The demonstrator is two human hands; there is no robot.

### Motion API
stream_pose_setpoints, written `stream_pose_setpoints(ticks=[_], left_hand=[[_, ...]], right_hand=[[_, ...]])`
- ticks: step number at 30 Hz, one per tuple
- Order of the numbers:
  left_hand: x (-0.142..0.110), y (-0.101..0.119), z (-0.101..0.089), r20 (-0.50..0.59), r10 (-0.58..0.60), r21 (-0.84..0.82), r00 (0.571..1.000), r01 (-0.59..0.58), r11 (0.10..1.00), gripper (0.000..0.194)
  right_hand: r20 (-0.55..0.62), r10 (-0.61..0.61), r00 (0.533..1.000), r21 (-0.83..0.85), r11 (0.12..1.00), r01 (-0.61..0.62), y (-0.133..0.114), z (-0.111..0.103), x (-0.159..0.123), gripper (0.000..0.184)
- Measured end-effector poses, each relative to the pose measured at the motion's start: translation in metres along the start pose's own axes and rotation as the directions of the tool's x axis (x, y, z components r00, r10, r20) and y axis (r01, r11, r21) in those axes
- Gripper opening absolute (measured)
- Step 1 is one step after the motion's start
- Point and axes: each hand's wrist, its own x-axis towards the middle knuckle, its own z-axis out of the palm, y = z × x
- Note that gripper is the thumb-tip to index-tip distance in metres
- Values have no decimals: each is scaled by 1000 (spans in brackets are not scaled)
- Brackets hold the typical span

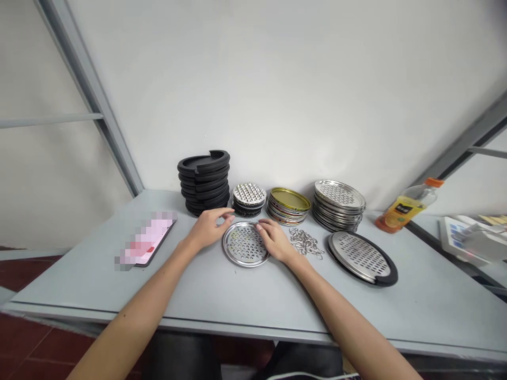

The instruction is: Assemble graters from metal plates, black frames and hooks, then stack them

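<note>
A round metal grater plate [243,245] with a raised rim lies flat on the grey table in front of me. My left hand [209,227] is at its upper left edge, thumb apart from the fingers, holding nothing. Curled over the right rim, my right hand [276,241] has its thumb and fingertips on the plate; its underside is hidden. Just right of that hand is a loose pile of small metal clasps [306,243]. Behind the plate stand a stack of smaller grater discs [249,194] and a stack of gold-coloured round lids [290,199].
Black ring-shaped holders [204,182] are piled at the back left, and more grater plates [339,203] at the back right. A grater in a black holder [362,258] lies at right. An orange-capped bottle [407,206] leans there too. A phone [148,240] lies at left.
</note>
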Motion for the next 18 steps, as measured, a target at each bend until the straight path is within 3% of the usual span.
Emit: stream_pose_setpoints(ticks=[4, 10, 18], left_hand=[[3, -16, -5, -1, -45, 81, 999, 45, 996, 34], [2, -35, -10, 187, 20, 219, 982, -62, 974, 36], [-3, -50, -14, 258, -88, 318, 962, 2, 948, 46]], right_hand=[[28, -75, 997, -35, 997, 76, -4, -7, -3, 35], [84, -119, 989, -68, 990, 125, -2, -16, -2, 31], [74, -54, 996, -194, 979, 67, 4, -16, 0, 27]])
